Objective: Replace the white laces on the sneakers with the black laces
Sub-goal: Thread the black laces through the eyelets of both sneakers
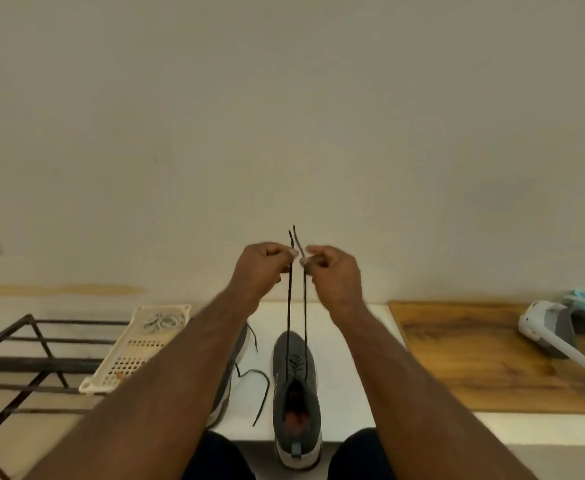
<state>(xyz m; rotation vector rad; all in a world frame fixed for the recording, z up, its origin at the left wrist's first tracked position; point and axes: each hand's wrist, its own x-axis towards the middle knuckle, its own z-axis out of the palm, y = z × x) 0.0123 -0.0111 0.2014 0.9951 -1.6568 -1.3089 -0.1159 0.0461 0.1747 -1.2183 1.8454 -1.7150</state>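
Both hands are pinching the black lace (289,306) ends taut: left hand (261,268), right hand (336,271), fingers curled; sneaker (296,393) below them. Lace looks thin, limp, light; best gripped near stiff tips

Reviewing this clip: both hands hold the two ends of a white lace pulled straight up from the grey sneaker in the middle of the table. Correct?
Not quite: the lace is black, not white. The head view shows the left hand and right hand each pinching one end of the black lace, pulled straight up from the grey sneaker in the middle of the table.
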